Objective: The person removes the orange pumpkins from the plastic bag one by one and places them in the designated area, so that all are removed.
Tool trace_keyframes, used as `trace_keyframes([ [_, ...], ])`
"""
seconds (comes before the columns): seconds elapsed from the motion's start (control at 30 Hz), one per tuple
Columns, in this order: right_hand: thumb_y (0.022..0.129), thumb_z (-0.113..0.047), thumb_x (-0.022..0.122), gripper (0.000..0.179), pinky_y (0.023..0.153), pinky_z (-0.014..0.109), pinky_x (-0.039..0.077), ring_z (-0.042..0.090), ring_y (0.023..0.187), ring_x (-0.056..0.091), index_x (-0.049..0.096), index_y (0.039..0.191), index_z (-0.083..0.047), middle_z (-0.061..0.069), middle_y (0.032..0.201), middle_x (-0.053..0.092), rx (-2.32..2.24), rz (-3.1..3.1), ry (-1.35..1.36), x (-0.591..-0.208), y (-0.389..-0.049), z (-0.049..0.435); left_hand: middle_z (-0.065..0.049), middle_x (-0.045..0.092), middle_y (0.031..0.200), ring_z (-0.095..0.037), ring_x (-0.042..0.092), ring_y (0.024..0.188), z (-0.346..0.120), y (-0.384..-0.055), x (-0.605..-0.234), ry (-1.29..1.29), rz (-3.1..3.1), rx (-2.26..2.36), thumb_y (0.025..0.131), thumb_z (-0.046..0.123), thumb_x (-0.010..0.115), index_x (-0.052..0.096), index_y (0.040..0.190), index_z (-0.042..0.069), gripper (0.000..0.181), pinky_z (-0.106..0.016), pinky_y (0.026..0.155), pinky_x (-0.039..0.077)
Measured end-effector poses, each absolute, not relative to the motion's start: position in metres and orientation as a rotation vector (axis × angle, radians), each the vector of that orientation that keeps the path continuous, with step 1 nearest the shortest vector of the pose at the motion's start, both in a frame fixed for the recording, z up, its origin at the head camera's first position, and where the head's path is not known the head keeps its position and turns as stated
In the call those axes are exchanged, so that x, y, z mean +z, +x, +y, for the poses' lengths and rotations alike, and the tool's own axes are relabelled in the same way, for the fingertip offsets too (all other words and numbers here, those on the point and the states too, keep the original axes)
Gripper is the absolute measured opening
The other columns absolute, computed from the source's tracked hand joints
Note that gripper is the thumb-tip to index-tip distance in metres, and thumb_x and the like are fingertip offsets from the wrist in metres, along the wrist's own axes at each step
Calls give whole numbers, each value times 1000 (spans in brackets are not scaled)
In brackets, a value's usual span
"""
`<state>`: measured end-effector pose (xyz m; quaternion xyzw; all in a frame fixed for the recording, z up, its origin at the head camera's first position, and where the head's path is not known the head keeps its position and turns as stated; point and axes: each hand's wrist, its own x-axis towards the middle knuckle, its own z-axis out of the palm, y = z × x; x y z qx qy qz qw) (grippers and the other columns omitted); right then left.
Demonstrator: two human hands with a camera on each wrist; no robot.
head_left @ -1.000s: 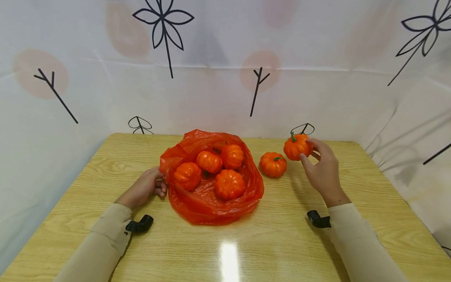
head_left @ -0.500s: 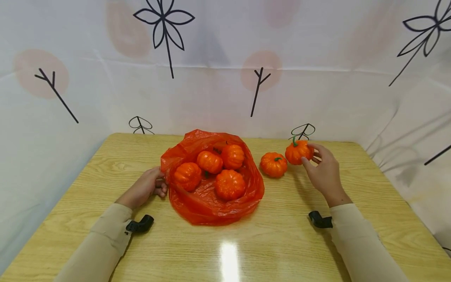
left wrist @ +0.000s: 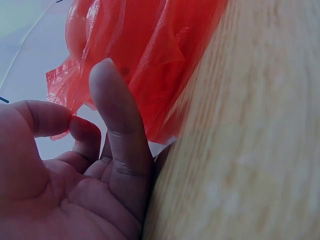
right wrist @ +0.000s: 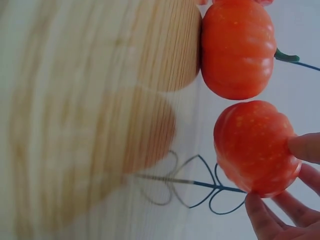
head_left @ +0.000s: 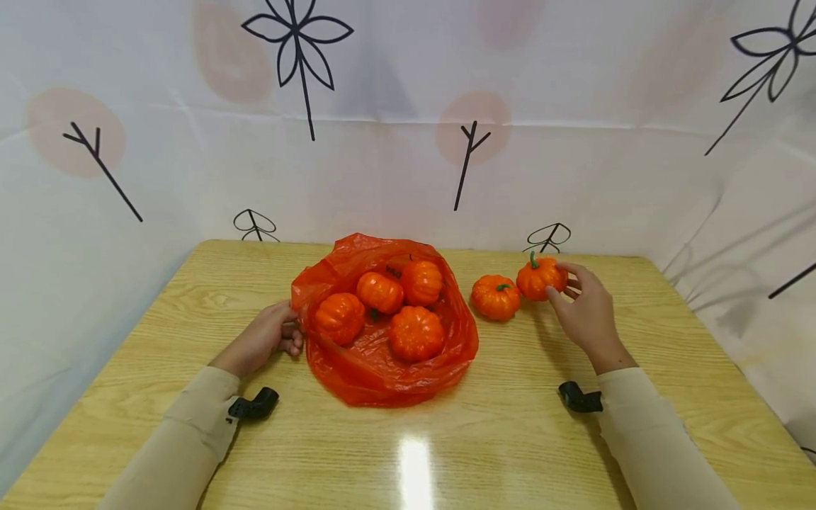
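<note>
Right hand (head_left: 589,312) grips the held pumpkin (head_left: 538,281) by its right side, stem (head_left: 534,261) up; this pumpkin lies right of the red bag (head_left: 389,389), a second pumpkin (head_left: 496,299) between; left hand (head_left: 264,336) is at the bag's left edge; the left wrist view shows its thumb-and-finger pinch; the right wrist view shows clearance above the desk (right wrist: 75,75), unclear from the head.

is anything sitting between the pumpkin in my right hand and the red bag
Yes, a second pumpkin rests on the table between the held pumpkin and the red bag, close to the bag's right side.
</note>
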<state>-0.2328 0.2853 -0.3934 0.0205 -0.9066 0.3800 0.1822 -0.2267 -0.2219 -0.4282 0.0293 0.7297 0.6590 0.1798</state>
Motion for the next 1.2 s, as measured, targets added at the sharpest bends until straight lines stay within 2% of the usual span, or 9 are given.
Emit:
trace_keyframes([
  [0.77,98,-12,60,55,99,60,48,53,126,52,38,147,2,31,147,43,1108,-2704,45,-395,-231,294,-4,55,73,-11,56,61,-223,-226,-427,75,2058,1860,103,15,34,49,106,8,17,-27,58,57],
  [1.2,98,-15,61,63,98,63,48,56,118,55,31,151,3,38,143,41,1041,-2823,90,-396,-230,301,-4,55,74,-11,55,61,-222,-225,-426,72,2063,1860,103,15,34,49,107,7,17,-26,58,57],
])
